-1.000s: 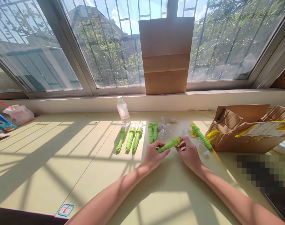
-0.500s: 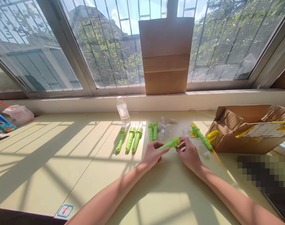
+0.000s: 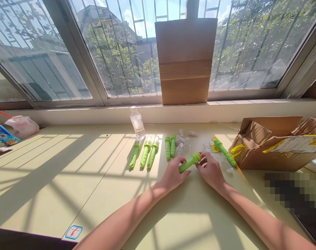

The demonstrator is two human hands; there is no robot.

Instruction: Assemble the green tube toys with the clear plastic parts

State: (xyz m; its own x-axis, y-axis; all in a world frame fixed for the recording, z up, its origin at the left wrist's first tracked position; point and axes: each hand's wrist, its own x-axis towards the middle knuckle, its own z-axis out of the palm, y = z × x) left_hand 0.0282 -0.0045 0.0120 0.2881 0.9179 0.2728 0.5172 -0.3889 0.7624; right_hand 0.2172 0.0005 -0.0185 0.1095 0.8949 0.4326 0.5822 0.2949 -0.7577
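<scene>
A green ridged plastic handle [image 3: 189, 164] with a yellow band round its upper end is held just above the table, tilted up to the right. My left hand [image 3: 174, 172] is round its lower end, thumb below and fingers partly hidden behind. At the banded end, the fingers of my right hand [image 3: 210, 167] pinch it. Beyond my left hand lie two similar green handles [image 3: 170, 147]. Farther left, three green handles with clear tips [image 3: 144, 153] lie in a row. Clear plastic caps [image 3: 182, 143] are scattered behind the held handle.
A water bottle [image 3: 137, 122] stands behind the row. To the right, another green handle [image 3: 227, 154] with yellow cord lies beside an open cardboard box [image 3: 280, 156]. A blue packet [image 3: 3, 133] and a pinkish bag [image 3: 22, 126] are at far left. A cardboard sheet [image 3: 186, 62] leans on the window.
My left thumb has slid down off the top of the handle, so more of its lower end shows. My right hand stays at the banded end. The view has shifted slightly.
</scene>
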